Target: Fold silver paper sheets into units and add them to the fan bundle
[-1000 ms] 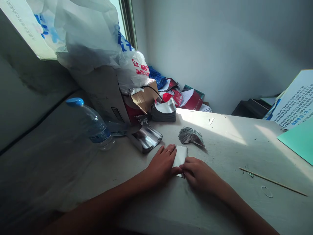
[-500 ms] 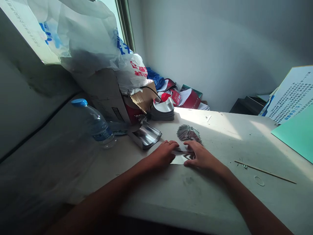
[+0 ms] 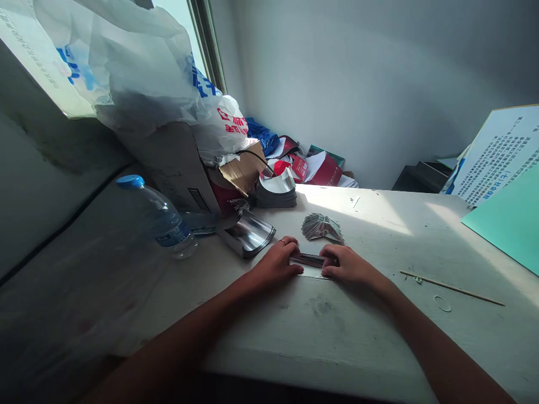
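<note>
Both my hands grip a shiny silver sheet [image 3: 309, 260] near the middle of the table. My left hand [image 3: 278, 261] pinches its left end, with a ring on one finger. At the right end, my right hand [image 3: 343, 262] has thumb and fingers closed on it. The sheet shows a raised dark strip between the hands and a pale flat part in front. Just behind lies a fanned bundle of folded silver pieces [image 3: 322, 227]. Left of my left hand rests a stack of curved silver sheets [image 3: 252, 233].
A water bottle [image 3: 170, 224] stands at left by a cardboard box [image 3: 177, 163] under plastic bags [image 3: 147, 67]. More curved sheets [image 3: 275, 191] sit behind. At right lie a thin stick [image 3: 455, 288], a rubber band [image 3: 442, 303] and a green board [image 3: 505, 224].
My fingers have shifted at both ends of the sheet, and its middle now stands as a narrow raised strip. The whole view has moved slightly.
</note>
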Available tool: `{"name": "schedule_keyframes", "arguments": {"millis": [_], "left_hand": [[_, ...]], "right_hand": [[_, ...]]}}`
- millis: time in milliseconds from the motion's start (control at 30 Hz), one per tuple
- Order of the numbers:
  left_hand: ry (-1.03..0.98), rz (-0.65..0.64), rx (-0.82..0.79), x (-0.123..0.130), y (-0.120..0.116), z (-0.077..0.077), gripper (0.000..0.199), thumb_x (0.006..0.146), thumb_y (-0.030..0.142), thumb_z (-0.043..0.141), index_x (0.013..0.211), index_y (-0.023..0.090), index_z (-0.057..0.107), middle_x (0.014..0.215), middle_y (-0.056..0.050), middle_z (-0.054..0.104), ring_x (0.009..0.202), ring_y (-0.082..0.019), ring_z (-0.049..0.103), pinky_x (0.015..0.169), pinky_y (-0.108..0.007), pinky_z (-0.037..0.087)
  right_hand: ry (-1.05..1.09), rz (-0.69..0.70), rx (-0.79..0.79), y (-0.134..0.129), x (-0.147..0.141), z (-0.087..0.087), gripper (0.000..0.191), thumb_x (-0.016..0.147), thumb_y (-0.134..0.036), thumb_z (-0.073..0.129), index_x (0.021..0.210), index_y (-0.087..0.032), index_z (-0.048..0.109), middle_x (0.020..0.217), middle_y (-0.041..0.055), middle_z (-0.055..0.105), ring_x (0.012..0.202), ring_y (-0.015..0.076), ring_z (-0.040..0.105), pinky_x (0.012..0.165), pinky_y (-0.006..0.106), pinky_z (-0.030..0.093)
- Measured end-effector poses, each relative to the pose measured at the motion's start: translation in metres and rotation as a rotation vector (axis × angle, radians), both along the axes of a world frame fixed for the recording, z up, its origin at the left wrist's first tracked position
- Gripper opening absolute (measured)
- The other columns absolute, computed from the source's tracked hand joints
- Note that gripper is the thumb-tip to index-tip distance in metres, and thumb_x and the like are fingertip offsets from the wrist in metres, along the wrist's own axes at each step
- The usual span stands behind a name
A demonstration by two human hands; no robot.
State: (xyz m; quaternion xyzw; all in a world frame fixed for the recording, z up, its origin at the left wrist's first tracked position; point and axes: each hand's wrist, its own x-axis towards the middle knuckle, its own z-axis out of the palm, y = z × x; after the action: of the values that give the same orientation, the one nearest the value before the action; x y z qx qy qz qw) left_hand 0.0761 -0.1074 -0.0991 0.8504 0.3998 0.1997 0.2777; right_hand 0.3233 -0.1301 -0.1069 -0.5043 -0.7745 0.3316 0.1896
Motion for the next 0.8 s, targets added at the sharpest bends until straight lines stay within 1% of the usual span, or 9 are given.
{"name": "schedule_keyframes", "arguments": {"millis": [67,133,200,300,367,433,500,700,800], "left_hand": [[-0.005,-0.005,-0.024,-0.001,0.001,0.000,0.017,0.075,0.022,0.074,0.088,0.018,0.064,0.126,-0.009,0.056,0.113,-0.024,0.059,0.100,-0.037,0.052],[-0.012,-0.011,-0.048,-0.002,0.001,-0.001,0.013,0.077,0.022,0.073,0.085,0.017,0.065,0.127,-0.009,0.055,0.112,-0.023,0.060,0.098,-0.036,0.053],[-0.023,-0.005,-0.051,-0.002,0.002,-0.002,0.009,0.078,0.021,0.070,0.084,0.018,0.065,0.129,-0.009,0.054,0.111,-0.023,0.061,0.097,-0.036,0.054],[-0.044,0.028,-0.002,-0.001,0.003,-0.008,0.004,0.080,0.019,0.068,0.084,0.018,0.066,0.129,-0.009,0.054,0.113,-0.023,0.061,0.099,-0.037,0.053],[-0.047,0.075,0.049,0.000,0.005,-0.013,0.004,0.081,0.018,0.066,0.085,0.018,0.066,0.130,-0.010,0.053,0.118,-0.024,0.058,0.103,-0.040,0.051],[-0.036,0.125,0.090,0.002,0.006,-0.017,0.006,0.081,0.017,0.066,0.086,0.018,0.067,0.133,-0.011,0.051,0.124,-0.027,0.054,0.105,-0.043,0.049],[-0.016,0.148,0.103,0.002,0.008,-0.019,0.006,0.080,0.017,0.068,0.087,0.018,0.067,0.135,-0.011,0.049,0.128,-0.029,0.051,0.107,-0.045,0.048],[0.027,0.057,0.033,-0.004,0.007,-0.008,0.008,0.079,0.018,0.070,0.087,0.017,0.069,0.136,-0.012,0.048,0.133,-0.029,0.047,0.112,-0.044,0.044],[0.011,0.054,0.042,-0.006,0.007,-0.006,0.006,0.081,0.016,0.067,0.085,0.018,0.069,0.135,-0.012,0.050,0.133,-0.028,0.048,0.113,-0.043,0.043]], "right_hand": [[-0.052,-0.006,0.054,-0.001,-0.001,0.001,0.007,0.082,-0.022,0.066,0.087,-0.019,0.063,0.086,0.0023,0.068,0.082,0.0200,0.061,0.073,0.031,0.044],[-0.099,-0.005,0.113,-0.002,-0.003,0.001,0.002,0.083,-0.020,0.064,0.083,-0.019,0.062,0.086,0.0026,0.066,0.083,0.0198,0.059,0.073,0.030,0.042],[-0.117,-0.009,0.163,-0.003,-0.005,0.000,0.002,0.084,-0.017,0.062,0.084,-0.019,0.062,0.087,0.0028,0.065,0.083,0.0194,0.057,0.072,0.030,0.041],[-0.106,-0.072,0.235,-0.004,-0.008,-0.003,0.006,0.085,-0.015,0.059,0.086,-0.019,0.062,0.089,0.0034,0.064,0.084,0.0193,0.056,0.073,0.030,0.041],[-0.071,-0.083,0.224,-0.002,-0.008,-0.005,0.005,0.084,-0.016,0.060,0.087,-0.019,0.063,0.090,0.0036,0.065,0.084,0.0193,0.056,0.073,0.030,0.042],[-0.041,-0.051,0.188,0.001,-0.008,-0.006,0.006,0.083,-0.018,0.062,0.089,-0.019,0.064,0.090,0.0035,0.066,0.085,0.0196,0.057,0.075,0.030,0.043],[-0.036,-0.031,0.176,0.003,-0.007,-0.008,0.006,0.083,-0.019,0.062,0.089,-0.019,0.065,0.090,0.0033,0.067,0.086,0.0202,0.058,0.076,0.031,0.043],[-0.043,-0.057,0.199,0.004,-0.005,-0.012,0.005,0.085,-0.017,0.057,0.085,-0.019,0.062,0.088,0.0032,0.065,0.085,0.0200,0.057,0.075,0.031,0.042],[-0.041,-0.064,0.222,0.002,-0.004,-0.011,0.007,0.085,-0.015,0.055,0.084,-0.019,0.060,0.088,0.0036,0.064,0.086,0.0200,0.056,0.076,0.031,0.042]]}}
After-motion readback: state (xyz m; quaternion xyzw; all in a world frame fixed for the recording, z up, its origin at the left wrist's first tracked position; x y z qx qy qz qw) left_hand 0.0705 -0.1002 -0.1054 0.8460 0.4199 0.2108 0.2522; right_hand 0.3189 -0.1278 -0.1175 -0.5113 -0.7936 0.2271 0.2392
